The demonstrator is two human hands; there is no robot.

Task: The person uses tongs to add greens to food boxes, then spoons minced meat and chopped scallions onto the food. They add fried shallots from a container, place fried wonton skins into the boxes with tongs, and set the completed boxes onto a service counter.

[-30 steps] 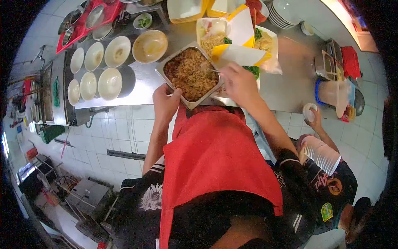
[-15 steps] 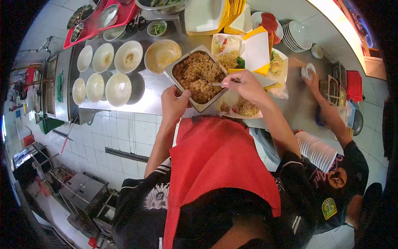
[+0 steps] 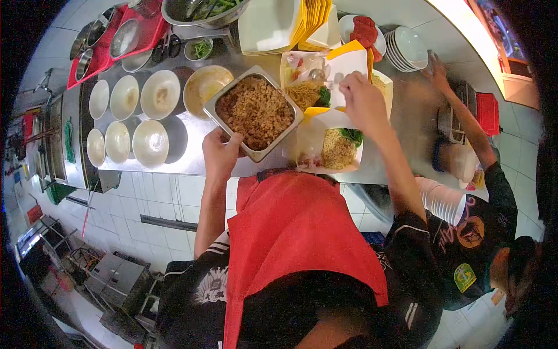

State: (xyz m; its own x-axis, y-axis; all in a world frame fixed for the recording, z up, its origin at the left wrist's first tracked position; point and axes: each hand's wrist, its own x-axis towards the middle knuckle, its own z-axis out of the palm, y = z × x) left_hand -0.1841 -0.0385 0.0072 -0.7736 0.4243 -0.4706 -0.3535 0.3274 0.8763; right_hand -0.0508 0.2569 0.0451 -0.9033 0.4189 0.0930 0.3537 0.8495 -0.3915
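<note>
My left hand (image 3: 221,154) grips the near left corner of a square metal pan (image 3: 213,118), its thumb over the rim. Crumbly brown minced meat (image 3: 256,113) fills much of it. My right hand (image 3: 363,102), fingers pinched, is above the open takeaway boxes with a metal spoon (image 3: 317,75), its bowl over the far left box. That paper box (image 3: 286,61) contains noodles (image 3: 304,95), greens and a small plastic bag. The nearer box (image 3: 307,136) holds noodles topped with brown crumbs (image 3: 338,152) and greens. Another box (image 3: 383,87) is partly hidden behind my right hand.
Several cream bowls (image 3: 160,95) stand left on the steel counter (image 3: 192,157). Folded yellow-edged boxes (image 3: 270,26) and a metal bowl of greens (image 3: 200,22) lie behind. At right, a co-worker's hand (image 3: 437,74) is beside stacked white plates (image 3: 410,49); stacked cups (image 3: 439,200) jut out nearer.
My right hand has moved the spoon out of the pan to above the boxes. The pan is shifted slightly left in view. The co-worker's hand has let go of a small white cup.
</note>
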